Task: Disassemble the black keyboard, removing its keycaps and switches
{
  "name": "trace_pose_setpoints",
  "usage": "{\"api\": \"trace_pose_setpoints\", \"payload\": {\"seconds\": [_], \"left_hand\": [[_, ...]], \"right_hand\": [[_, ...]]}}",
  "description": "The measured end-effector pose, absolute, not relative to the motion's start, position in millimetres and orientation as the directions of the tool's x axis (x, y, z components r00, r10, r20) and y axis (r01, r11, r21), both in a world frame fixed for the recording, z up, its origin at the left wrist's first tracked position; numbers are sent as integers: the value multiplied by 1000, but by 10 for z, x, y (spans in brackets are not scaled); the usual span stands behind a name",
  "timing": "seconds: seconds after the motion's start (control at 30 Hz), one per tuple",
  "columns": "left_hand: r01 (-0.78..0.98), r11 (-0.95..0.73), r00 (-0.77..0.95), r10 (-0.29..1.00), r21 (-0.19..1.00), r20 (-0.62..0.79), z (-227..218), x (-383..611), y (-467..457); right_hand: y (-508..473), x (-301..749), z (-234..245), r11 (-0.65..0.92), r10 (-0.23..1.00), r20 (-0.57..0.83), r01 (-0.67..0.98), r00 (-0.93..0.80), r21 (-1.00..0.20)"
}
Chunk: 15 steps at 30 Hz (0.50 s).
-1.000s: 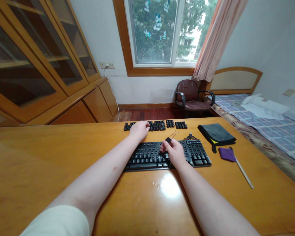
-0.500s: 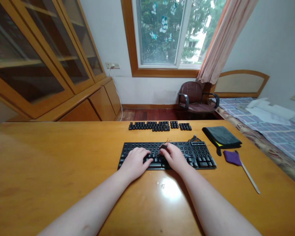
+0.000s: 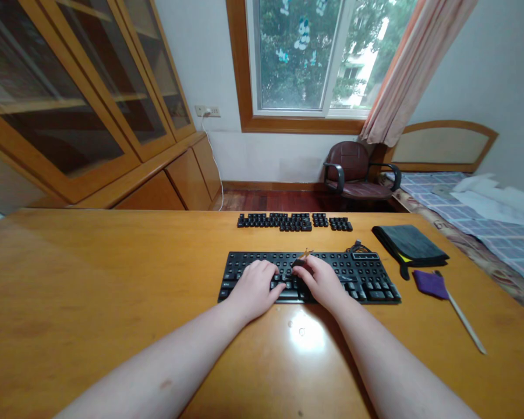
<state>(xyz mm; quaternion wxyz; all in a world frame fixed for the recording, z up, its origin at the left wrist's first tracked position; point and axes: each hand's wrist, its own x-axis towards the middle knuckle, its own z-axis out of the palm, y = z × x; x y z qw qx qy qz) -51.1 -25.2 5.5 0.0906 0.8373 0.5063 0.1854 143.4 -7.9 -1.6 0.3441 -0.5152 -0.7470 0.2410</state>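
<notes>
A black keyboard lies on the wooden desk, with many keycaps off its upper rows and others still on at the lower left and right. My left hand rests on its left-middle part, thumb spread from the fingers, holding nothing. My right hand pinches a small dark keycap puller above the middle keys, its thin coppery wires pointing up and away. The keys under both hands are partly hidden. Beyond the keyboard, removed black keycaps stand in grouped rows near the desk's far edge.
To the right lie a folded dark cloth, a purple cloth piece and a slim white-handled tool. The keyboard's coiled cable sits behind its right end. A brown chair stands beyond the desk.
The view has shifted, so everything sits a little further right in the picture. My right hand has tilted the keycap puller slightly; my left hand stays on the keyboard.
</notes>
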Motion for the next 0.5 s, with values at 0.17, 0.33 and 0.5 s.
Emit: {"api": "trace_pose_setpoints", "payload": {"seconds": [0.17, 0.33, 0.5], "left_hand": [[812, -484, 438, 874, 326, 209, 72, -498, -266], [803, -514, 478, 858, 301, 190, 103, -467, -267], [731, -567, 533, 822, 379, 200, 84, -440, -229]], "right_hand": [[-111, 1382, -6, 421, 906, 274, 607, -323, -674], [-151, 1339, 4, 463, 883, 266, 625, -386, -629], [-176, 1351, 0, 519, 852, 279, 650, -442, -555]]}}
